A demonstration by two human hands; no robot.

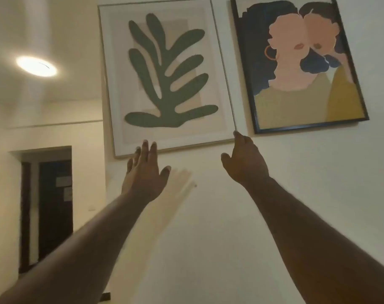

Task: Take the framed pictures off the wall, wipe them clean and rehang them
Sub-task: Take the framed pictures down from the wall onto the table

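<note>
Both hands are reaching up to the leaf picture (164,75) hanging on the wall (274,172), left of the portrait picture (298,62); left hand (144,174) and right hand (244,160) are spreading wide, holding nothing, fingertips nearing its bottom edge and bottom right corner; taking down seems to be starting, calling next for a grip under the thin pale frame; flat, glossy, rectangular.

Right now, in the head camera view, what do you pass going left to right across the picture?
Dark doorway → ceiling light → left hand → leaf picture → right hand → picture of two faces.
</note>
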